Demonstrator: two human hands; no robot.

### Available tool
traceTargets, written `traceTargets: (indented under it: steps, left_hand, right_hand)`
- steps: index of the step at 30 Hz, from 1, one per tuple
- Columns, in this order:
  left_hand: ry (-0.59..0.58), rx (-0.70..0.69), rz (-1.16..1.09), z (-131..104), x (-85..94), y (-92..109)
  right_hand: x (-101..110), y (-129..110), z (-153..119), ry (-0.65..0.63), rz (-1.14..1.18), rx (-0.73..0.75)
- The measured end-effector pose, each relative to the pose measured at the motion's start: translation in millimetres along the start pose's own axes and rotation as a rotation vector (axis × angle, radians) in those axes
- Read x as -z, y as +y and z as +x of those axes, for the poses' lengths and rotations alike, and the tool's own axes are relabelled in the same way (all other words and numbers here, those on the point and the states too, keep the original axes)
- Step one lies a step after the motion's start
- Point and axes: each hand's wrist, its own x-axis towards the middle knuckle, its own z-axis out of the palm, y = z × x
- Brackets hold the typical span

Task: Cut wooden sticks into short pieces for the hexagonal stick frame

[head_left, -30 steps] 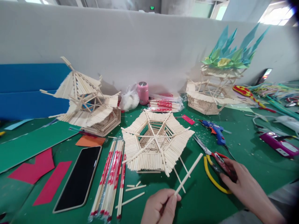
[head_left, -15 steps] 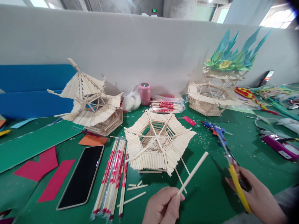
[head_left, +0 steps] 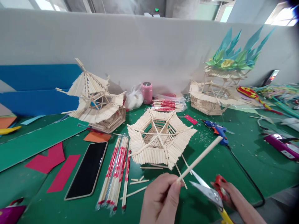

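Between the thumb and fingers of my left hand (head_left: 161, 197) is a pale wooden chopstick (head_left: 202, 157), slanting up to the right. Around the red and yellow handles of scissors (head_left: 207, 192) my right hand (head_left: 235, 199) is closed. The scissor blades are spread, their tips pointing left towards the lower part of the chopstick; I cannot tell whether they touch it. Just beyond my left hand stands a six-sided model of wooden sticks (head_left: 149, 157), with crossing sticks over its open middle. Packs of chopsticks in plastic (head_left: 115, 174) and short cut pieces lie left of my hand.
A blue glue gun (head_left: 216, 129) with a black cord lies at right, near a purple power strip (head_left: 280, 145). Behind are a stick pagoda (head_left: 93, 115), a pink jar (head_left: 147, 93) and a stick model with paper leaves (head_left: 207, 99). A phone (head_left: 87, 169) lies left.
My right hand has turned the scissors, which now show their spread blades and point left at the chopstick. The chopstick has come a little closer and tilted lower. The view has shifted slightly.
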Motion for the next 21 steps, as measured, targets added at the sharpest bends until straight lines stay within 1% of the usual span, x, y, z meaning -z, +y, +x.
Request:
traceTargets:
  steps: [2,4,8,10,13,16,19,21]
  left_hand:
    - [-0.020,-0.068,0.026,1.1,-1.1,1.5]
    - [-0.026,-0.111,0.038,1.3,-1.9,-1.1]
    - [-0.022,-0.175,0.038,-0.9,-1.8,-13.7]
    - [0.001,-0.208,0.047,-2.5,-1.7,-20.0]
    - [0.011,-0.233,0.091,-3.4,-1.5,-25.4]
    - [-0.053,-0.264,0.157,-1.2,0.7,-25.9]
    - [-0.165,-0.347,0.215,2.4,5.6,-25.7]
    - [-0.216,-0.414,0.231,4.1,8.9,-26.2]
  right_hand:
    - [-6.5,-5.0,5.0,-0.014,0.004,0.012]
    - [-10.3,-11.2,7.7,-0.025,0.011,0.029]
    - [-14.2,-24.1,7.9,-0.043,0.027,0.062]
    - [-15.6,-29.4,6.1,-0.053,0.033,0.077]
    - [-16.5,-35.0,1.4,-0.076,0.041,0.095]
    - [-15.0,-37.0,-4.8,-0.102,0.041,0.101]
    - [-11.4,-36.2,-11.5,-0.136,0.024,0.108]
    - [-8.9,-34.5,-15.4,-0.160,0.003,0.115]
